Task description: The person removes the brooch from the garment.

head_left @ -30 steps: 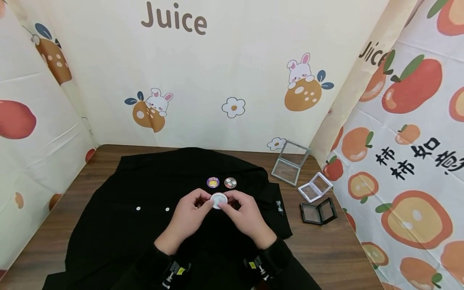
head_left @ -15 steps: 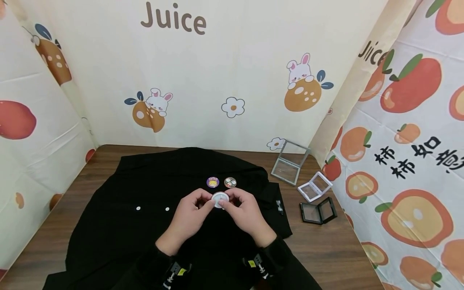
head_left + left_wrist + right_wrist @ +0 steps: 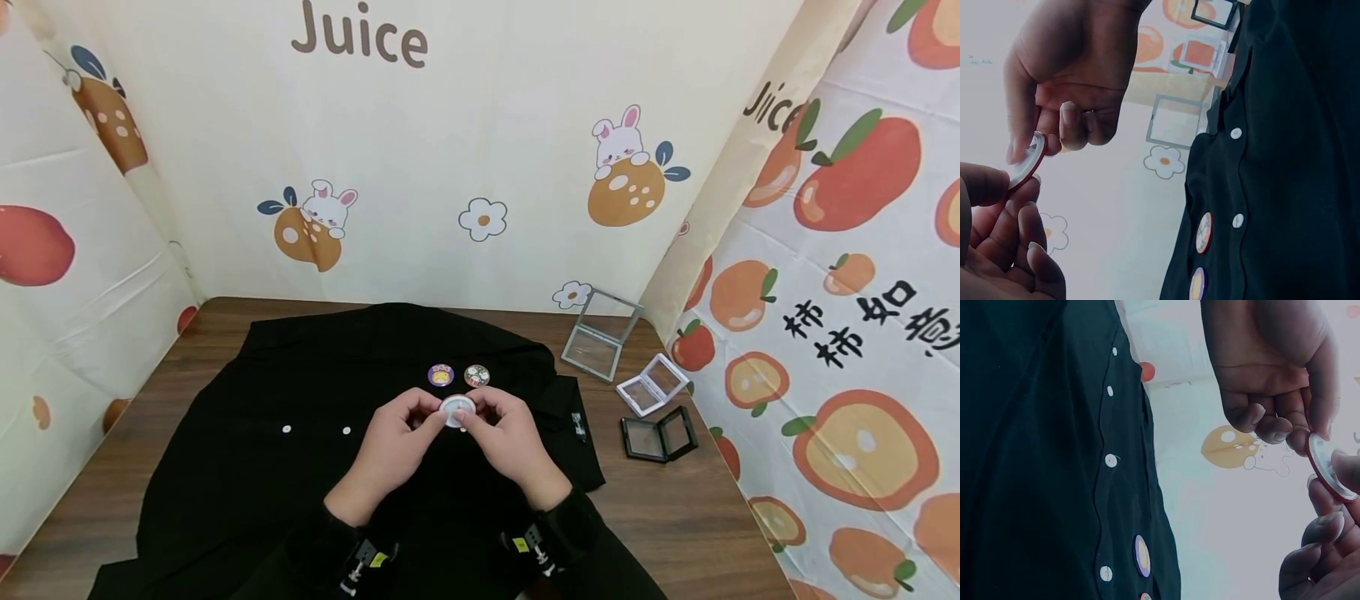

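My left hand [image 3: 395, 442] and right hand [image 3: 510, 437] pinch a round pin badge [image 3: 457, 408] between thumbs and fingertips, one at each side. Its whitish back faces up in the head view, and a red rim shows in the left wrist view, where the badge [image 3: 1029, 161] is tilted. Below it lies a black shirt [image 3: 247, 475] with white buttons [image 3: 347, 431] along its front. Just beyond my fingers, a purple-edged badge [image 3: 441, 375] and a badge with a reddish, pale design [image 3: 477, 376] lie on the shirt, fronts showing.
To the right on the wooden table [image 3: 697, 533] stand three opened display frames: a grey one [image 3: 612, 340], a white one [image 3: 640, 400] and a black one [image 3: 643, 457]. A small clear-and-dark item [image 3: 578, 427] lies on the shirt's right part. Printed curtains [image 3: 405, 167] surround the table.
Both hands have shifted very slightly to the right with the badge, which stays pinched between them. The badges on the shirt and the frames have not moved.
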Action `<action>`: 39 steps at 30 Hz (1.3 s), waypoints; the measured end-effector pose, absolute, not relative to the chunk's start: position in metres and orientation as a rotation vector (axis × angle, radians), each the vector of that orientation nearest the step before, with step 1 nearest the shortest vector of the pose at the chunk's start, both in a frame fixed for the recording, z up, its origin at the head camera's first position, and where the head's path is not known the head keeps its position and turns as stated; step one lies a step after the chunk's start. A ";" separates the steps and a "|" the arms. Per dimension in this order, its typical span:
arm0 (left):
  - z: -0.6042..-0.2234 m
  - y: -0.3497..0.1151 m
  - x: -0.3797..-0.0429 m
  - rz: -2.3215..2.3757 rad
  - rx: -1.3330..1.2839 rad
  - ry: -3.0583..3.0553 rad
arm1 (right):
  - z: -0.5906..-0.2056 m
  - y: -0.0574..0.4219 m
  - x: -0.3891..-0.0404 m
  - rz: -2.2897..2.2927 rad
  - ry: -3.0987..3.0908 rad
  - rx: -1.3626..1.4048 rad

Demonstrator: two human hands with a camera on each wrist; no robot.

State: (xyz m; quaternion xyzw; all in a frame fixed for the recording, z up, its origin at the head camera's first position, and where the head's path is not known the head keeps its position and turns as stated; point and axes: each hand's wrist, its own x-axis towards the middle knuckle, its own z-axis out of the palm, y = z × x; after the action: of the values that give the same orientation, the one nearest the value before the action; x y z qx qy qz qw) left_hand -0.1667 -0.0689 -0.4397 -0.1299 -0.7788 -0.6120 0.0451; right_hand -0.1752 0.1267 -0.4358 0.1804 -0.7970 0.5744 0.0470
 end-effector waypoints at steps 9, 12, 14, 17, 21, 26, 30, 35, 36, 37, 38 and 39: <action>-0.441 -0.068 -0.168 -1.845 -0.389 -2.387 | -0.435 0.124 -0.176 1.769 -2.460 0.462; -0.440 -0.068 -0.168 -1.837 -0.390 -2.391 | -0.436 0.123 -0.177 1.771 -2.479 0.434; -0.440 -0.068 -0.167 -1.835 -0.388 -2.393 | -0.437 0.123 -0.178 1.773 -2.490 0.418; -0.440 -0.069 -0.167 -1.831 -0.382 -2.398 | -0.437 0.123 -0.178 1.770 -2.497 0.410; -0.440 -0.069 -0.167 -1.833 -0.379 -2.394 | -0.436 0.123 -0.176 1.781 -2.470 0.444; -0.440 -0.069 -0.167 -1.840 -0.375 -2.389 | -0.439 0.124 -0.176 1.795 -2.451 0.468; -0.441 -0.070 -0.168 -1.841 -0.365 -2.391 | -0.440 0.122 -0.175 1.784 -2.443 0.460; -0.439 -0.069 -0.168 -1.851 -0.356 -2.397 | -0.440 0.118 -0.175 1.804 -2.424 0.409; -0.438 -0.069 -0.169 -1.851 -0.354 -2.399 | -0.440 0.117 -0.176 1.809 -2.423 0.399; -0.437 -0.069 -0.168 -1.852 -0.356 -2.398 | -0.440 0.116 -0.176 1.812 -2.421 0.396; -0.436 -0.068 -0.169 -1.851 -0.351 -2.402 | -0.440 0.116 -0.176 1.813 -2.417 0.401; -0.435 -0.068 -0.169 -1.850 -0.344 -2.406 | -0.440 0.115 -0.176 1.806 -2.416 0.411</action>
State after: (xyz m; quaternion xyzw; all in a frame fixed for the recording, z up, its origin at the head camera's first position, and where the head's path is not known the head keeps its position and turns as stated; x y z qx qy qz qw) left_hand -0.1693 -0.0684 -0.4354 -0.1126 -0.7870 -0.6050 0.0436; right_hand -0.1764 0.1154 -0.4399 0.1350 -0.7928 0.5924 0.0486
